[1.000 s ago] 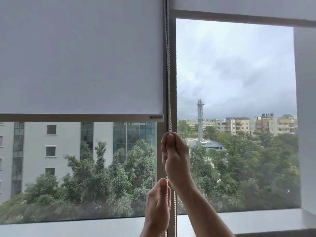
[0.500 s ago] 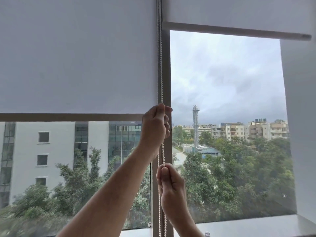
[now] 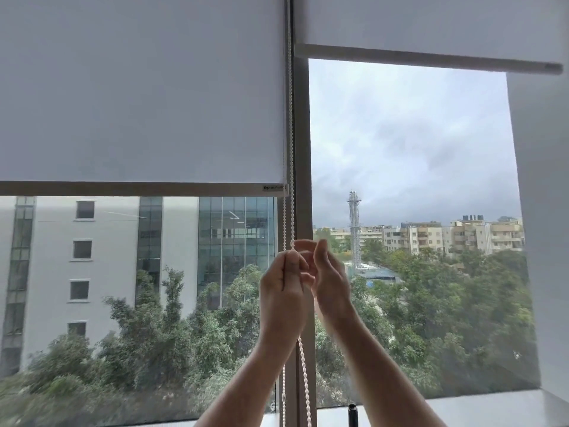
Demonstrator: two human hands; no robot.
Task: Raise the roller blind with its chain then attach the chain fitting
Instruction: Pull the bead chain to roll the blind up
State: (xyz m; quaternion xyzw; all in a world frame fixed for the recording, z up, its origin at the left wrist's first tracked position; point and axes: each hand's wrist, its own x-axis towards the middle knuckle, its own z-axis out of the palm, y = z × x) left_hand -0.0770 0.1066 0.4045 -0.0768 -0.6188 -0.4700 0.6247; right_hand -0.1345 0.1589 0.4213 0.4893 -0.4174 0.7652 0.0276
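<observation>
- Clearly the raising step is in hand: the left hand (image 3: 284, 291) is fisted around the white beaded plastic chain (image 3: 290, 124), which runs taut above the grip and slack below.
- Just beside it, the right hand (image 3: 331, 280) hovers with fingers loosely spread, seemingly holding nothing.
- Above the grip, the grey fabric roller blind (image 3: 138, 87) hangs half-lowered; next, I judge, the right hand must grasp the chain higher and pull down.

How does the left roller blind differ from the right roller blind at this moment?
The left roller blind hangs low, covering about the upper half of its window; the right roller blind is raised near the top. The bottom bar of the left one looks level, that of the right one slopes down to the right. The bead chain, held by the left hand, runs beside the left blind; no chain shows beside the right one. Both are plain pale grey fabric.
</observation>
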